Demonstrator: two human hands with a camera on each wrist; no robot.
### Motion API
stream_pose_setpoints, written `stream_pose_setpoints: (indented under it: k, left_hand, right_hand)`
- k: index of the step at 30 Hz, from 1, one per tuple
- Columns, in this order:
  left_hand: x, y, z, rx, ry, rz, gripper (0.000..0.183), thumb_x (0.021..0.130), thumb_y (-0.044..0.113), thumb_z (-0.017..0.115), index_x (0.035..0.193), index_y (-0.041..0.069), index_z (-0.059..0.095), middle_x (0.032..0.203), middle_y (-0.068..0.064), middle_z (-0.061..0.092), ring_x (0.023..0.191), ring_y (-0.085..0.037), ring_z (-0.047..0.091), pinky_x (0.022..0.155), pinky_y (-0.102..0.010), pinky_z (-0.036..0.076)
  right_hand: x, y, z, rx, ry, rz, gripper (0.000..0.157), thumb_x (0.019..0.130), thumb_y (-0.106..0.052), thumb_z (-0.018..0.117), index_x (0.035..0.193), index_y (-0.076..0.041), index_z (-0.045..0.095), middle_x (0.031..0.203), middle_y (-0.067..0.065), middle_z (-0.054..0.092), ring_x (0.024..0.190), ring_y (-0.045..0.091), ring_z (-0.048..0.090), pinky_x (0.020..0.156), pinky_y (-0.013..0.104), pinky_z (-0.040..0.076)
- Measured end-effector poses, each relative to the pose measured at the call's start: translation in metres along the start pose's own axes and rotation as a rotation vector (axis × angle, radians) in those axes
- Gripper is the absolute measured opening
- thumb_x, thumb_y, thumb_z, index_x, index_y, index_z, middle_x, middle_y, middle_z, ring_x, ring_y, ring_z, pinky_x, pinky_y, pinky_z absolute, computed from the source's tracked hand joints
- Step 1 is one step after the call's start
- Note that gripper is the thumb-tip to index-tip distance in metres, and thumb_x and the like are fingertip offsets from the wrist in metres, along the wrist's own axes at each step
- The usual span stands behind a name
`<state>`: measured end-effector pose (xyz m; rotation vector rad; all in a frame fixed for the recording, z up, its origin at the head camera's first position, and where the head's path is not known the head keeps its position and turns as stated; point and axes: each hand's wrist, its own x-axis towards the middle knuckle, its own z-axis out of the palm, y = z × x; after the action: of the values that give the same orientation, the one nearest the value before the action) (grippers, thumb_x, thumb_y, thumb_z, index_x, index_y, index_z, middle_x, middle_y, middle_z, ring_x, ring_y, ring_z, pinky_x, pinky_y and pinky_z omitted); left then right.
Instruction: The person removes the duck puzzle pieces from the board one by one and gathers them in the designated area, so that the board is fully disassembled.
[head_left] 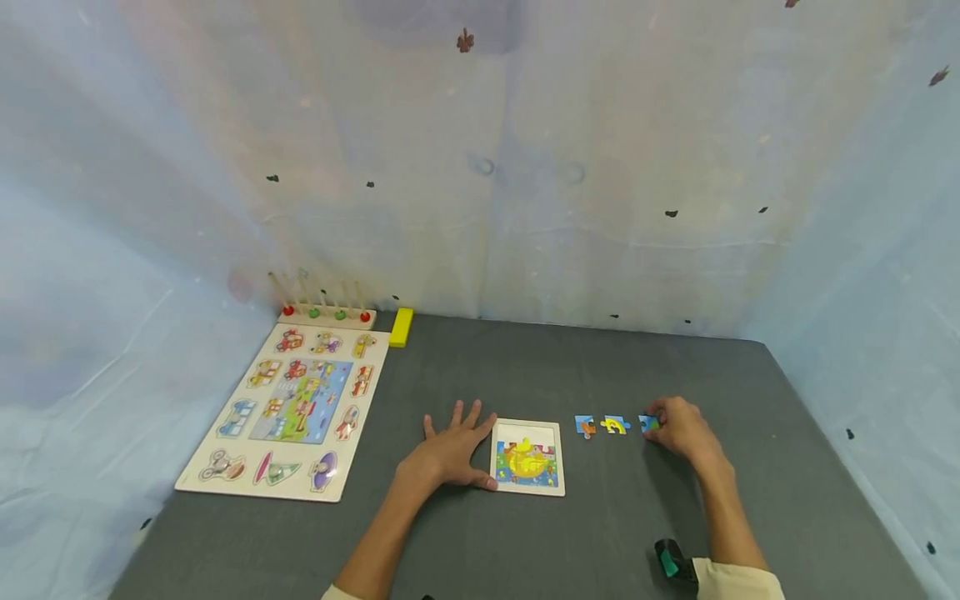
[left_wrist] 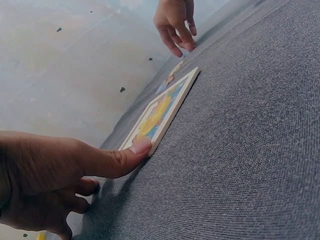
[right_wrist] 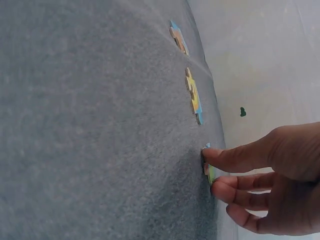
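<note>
A square wooden puzzle tray [head_left: 527, 492] lies on the table, its lower part filled with pieces showing a yellow duck; bare wood shows along the top. My left hand [head_left: 453, 452] is spread flat at the tray's left side. In the left wrist view its thumb [left_wrist: 141, 145] rests on the tray's corner. Right of the tray, my right hand [head_left: 681, 429] pinches a blue and green puzzle piece [right_wrist: 211, 173] between thumb and fingers, at the table surface. Beside it lie a yellow and blue piece [head_left: 616, 425] and a blue and orange-brown piece [head_left: 585, 427].
A large wooden picture board [head_left: 258, 487] with vehicles and toys lies at the left. Behind it stands a pegged base [head_left: 327, 318] with red and green beads, next to a yellow block [head_left: 401, 327]. Pale sheeting [head_left: 525, 167] encloses the dark table [head_left: 570, 550].
</note>
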<state>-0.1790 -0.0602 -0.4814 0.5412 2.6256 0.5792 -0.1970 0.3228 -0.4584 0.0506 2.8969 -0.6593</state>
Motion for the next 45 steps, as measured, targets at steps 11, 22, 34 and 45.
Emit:
stream_pose_setpoints:
  k: [11,22,34,45]
  left_hand:
    - [0.002,0.0,0.0,0.011,-0.009,-0.011,0.107,0.078,0.046,0.09,0.165,0.019,0.034,0.177,-0.013,0.017,0.165,-0.04,0.008,0.121,-0.081,0.006]
    - [0.002,0.0,0.001,0.013,0.001,-0.007,0.107,0.078,0.046,0.091,0.165,0.018,0.035,0.176,-0.014,0.018,0.165,-0.042,0.009,0.121,-0.082,0.007]
    - [0.002,0.002,-0.004,-0.005,-0.007,-0.011,0.104,0.08,0.044,0.089,0.165,0.018,0.035,0.176,-0.014,0.017,0.165,-0.043,0.008,0.12,-0.082,0.006]
    - [0.0,0.002,-0.002,-0.012,-0.004,-0.014,0.104,0.08,0.045,0.089,0.165,0.019,0.035,0.176,-0.014,0.017,0.165,-0.042,0.008,0.121,-0.082,0.006]
  right_hand:
    - [-0.009,-0.034,-0.002,-0.074,0.052,0.009,0.042,0.092,-0.014,0.079,0.127,0.005,0.065,0.127,0.038,0.057,0.113,0.058,0.057,0.087,0.08,0.042]
    - [-0.018,-0.102,0.016,0.06,-0.037,-0.3,0.035,0.091,-0.005,0.079,0.122,0.006,0.069,0.093,0.014,0.069,0.078,0.02,0.063,0.068,0.034,0.053]
    - [-0.016,-0.154,0.063,0.087,-0.274,-0.49,0.034,0.087,-0.003,0.082,0.119,0.004,0.07,0.078,0.008,0.067,0.064,0.009,0.056,0.059,0.024,0.048]
    - [-0.023,-0.167,0.084,0.003,-0.229,-0.433,0.042,0.075,0.001,0.091,0.105,-0.002,0.061,0.09,0.01,0.066,0.079,0.02,0.06,0.071,0.04,0.053]
